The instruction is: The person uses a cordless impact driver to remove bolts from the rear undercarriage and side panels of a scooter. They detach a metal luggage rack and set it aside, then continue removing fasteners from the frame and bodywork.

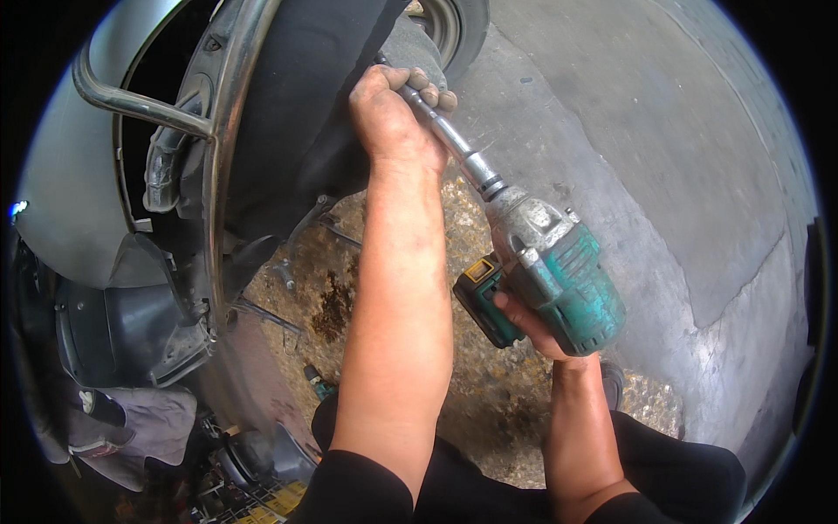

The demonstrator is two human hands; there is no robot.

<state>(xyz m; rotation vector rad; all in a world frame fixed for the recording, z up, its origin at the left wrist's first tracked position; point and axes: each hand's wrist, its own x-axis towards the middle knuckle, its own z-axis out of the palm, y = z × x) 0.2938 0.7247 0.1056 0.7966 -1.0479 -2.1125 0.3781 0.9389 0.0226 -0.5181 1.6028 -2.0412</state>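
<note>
A green and silver cordless impact wrench (559,271) points up and to the left. My right hand (534,327) is closed round its grip, below the motor housing and beside the battery pack (489,301). A long silver extension bar (449,137) runs from its nose toward a dark panel of a vehicle. My left hand (394,112) is wrapped round that bar near its far end. The bar's tip lies by the edge of the dark panel (305,96); what it meets there is hidden.
A bent metal tube frame (229,113) stands on the left, with a silver body panel (78,175) behind it. A wheel (458,35) shows at the top. A grey cloth (157,428) hangs lower left, and a second green tool (319,384) lies near my left elbow.
</note>
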